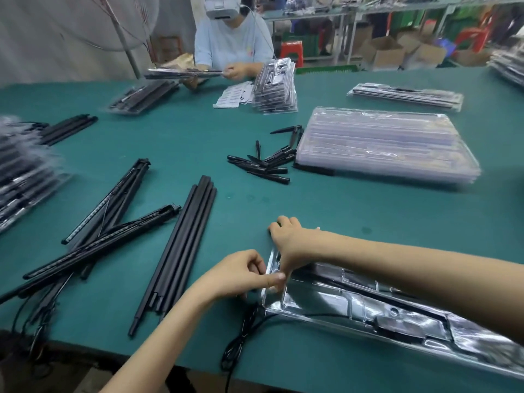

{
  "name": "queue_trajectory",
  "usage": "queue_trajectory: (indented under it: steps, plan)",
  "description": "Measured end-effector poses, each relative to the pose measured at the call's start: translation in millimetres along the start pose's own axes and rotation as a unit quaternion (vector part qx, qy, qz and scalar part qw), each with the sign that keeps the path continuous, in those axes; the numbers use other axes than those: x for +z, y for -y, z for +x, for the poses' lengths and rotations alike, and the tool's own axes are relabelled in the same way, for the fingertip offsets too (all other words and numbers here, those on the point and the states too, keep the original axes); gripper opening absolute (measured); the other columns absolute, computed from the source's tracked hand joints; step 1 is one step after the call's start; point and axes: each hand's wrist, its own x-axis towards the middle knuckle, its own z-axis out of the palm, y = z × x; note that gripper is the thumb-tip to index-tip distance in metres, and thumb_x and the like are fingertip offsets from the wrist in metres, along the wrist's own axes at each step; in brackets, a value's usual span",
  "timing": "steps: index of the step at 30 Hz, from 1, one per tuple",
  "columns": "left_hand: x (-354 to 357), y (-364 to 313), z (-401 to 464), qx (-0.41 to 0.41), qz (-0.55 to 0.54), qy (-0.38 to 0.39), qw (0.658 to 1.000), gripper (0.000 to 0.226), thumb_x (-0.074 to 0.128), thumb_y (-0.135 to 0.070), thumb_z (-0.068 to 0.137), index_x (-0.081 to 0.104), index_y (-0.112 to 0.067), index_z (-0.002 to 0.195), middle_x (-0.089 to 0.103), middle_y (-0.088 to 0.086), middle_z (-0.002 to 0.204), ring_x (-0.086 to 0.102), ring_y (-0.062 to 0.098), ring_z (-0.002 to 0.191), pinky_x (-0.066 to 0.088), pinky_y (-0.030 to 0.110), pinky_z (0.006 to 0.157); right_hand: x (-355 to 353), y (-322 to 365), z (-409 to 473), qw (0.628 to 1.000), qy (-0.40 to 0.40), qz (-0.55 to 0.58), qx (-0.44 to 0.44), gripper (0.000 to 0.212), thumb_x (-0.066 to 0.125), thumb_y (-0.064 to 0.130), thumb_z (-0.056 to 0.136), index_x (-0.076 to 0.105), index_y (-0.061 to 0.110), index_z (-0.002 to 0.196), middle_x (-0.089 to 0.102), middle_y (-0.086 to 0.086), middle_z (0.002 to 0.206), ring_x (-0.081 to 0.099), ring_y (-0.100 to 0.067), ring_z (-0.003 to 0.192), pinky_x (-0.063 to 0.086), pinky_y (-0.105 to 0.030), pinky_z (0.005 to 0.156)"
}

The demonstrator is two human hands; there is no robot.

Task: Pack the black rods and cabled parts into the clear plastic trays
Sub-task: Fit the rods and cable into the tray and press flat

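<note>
A clear plastic tray [320,300] lies at the near edge of the green table, running toward the lower right, with a black rod [363,293] and a black cabled part [388,326] in it. My left hand [241,272] pinches the tray's left end between thumb and fingers. My right hand [283,238] rests curled over the tray's far left corner, its fingertips hidden. A black cable [241,333] trails from the tray over the table edge. Several long black rods [181,251] lie side by side just left of my hands.
Cabled black bars [113,222] lie crossed at the left. Short black pegs [266,163] sit mid-table beside a stack of clear trays [382,143]. Packed trays [19,177] are piled at the far left. A person [232,43] works opposite, beside more packed stacks [275,86].
</note>
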Motion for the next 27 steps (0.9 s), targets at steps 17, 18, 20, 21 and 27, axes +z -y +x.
queue_trajectory:
  steps: [17,18,20,21,27]
  plan:
    - [-3.7,-4.1,27.7,-0.004,0.131,0.028,0.991,0.046,0.081,-0.048,0.064,0.049,-0.017,0.072,0.058,0.001,0.061,0.048,0.008,0.036,0.040,0.024,0.049,5.7,6.8,10.4,0.999,-0.002,0.033,0.016,0.110,0.086,0.014,0.060,0.018,0.035,0.142,0.027,-0.009,0.135,0.020,-0.027,0.132,0.019,-0.084,0.089]
    - [-3.0,-5.3,29.3,-0.011,0.146,0.028,0.989,0.045,0.081,-0.049,0.063,0.050,-0.017,0.073,0.061,0.002,0.064,0.050,0.008,0.038,0.041,0.025,0.051,7.2,6.0,11.8,0.999,-0.005,0.035,0.013,0.109,0.086,0.013,0.059,0.018,0.036,0.142,0.028,-0.009,0.133,0.020,-0.027,0.131,0.019,-0.084,0.089]
    - [-1.6,-8.1,30.7,-0.021,0.170,0.022,0.985,0.045,0.080,-0.051,0.064,0.052,-0.018,0.075,0.063,0.002,0.068,0.052,0.009,0.043,0.042,0.025,0.053,9.5,4.7,14.8,0.999,-0.010,0.032,0.010,0.109,0.086,0.012,0.058,0.020,0.038,0.140,0.028,-0.008,0.133,0.021,-0.027,0.130,0.019,-0.083,0.088]
    - [-0.3,-9.7,29.0,-0.020,0.176,0.019,0.984,0.044,0.079,-0.051,0.065,0.053,-0.017,0.076,0.064,0.001,0.070,0.053,0.010,0.046,0.042,0.025,0.053,10.0,4.7,15.3,0.999,-0.010,0.030,0.006,0.108,0.086,0.012,0.058,0.021,0.039,0.140,0.028,-0.007,0.134,0.022,-0.027,0.130,0.020,-0.083,0.088]
    - [16.1,-2.4,-9.6,-0.001,0.181,-0.078,0.980,0.045,0.066,-0.063,0.073,0.049,-0.021,0.071,0.052,-0.010,0.062,0.050,0.013,0.060,0.036,0.030,0.052,4.2,-4.5,9.3,0.998,-0.020,0.022,-0.054,0.108,0.089,0.028,0.059,0.022,0.029,0.144,0.027,-0.008,0.139,0.026,-0.030,0.127,0.035,-0.050,0.104]
